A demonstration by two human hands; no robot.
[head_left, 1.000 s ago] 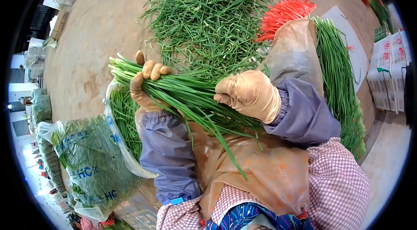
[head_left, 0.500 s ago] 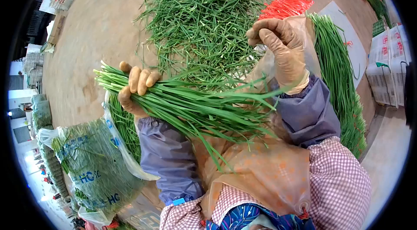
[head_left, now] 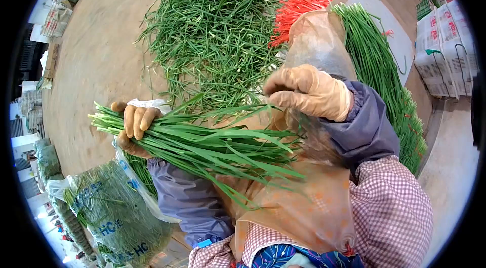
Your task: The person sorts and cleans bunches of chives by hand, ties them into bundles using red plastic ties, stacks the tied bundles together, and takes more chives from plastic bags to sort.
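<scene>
My left hand (head_left: 135, 125), in a tan rubber glove, is wrapped round a bunch of garlic chives (head_left: 217, 141) near its pale cut ends. The leaves fan out to the right, over my apron. My right hand (head_left: 309, 93), gloved the same way, is just above the leaf tips, its fingers curled in toward the thumb. Fingertips there are slightly blurred, and whether anything is between them cannot be made out. Beyond both hands, a large heap of loose green leaves (head_left: 212, 35) lies on the floor.
Red ties (head_left: 309, 4) lie beyond my right hand. A long row of chives (head_left: 374, 60) runs along the right, with white crates (head_left: 445, 45) past it. At lower left stands a plastic-wrapped bundle of greens (head_left: 111, 207).
My right hand has come down and to the left, toward the leaf tips. The left hand keeps its hold on the chives and appears slightly lower and further left.
</scene>
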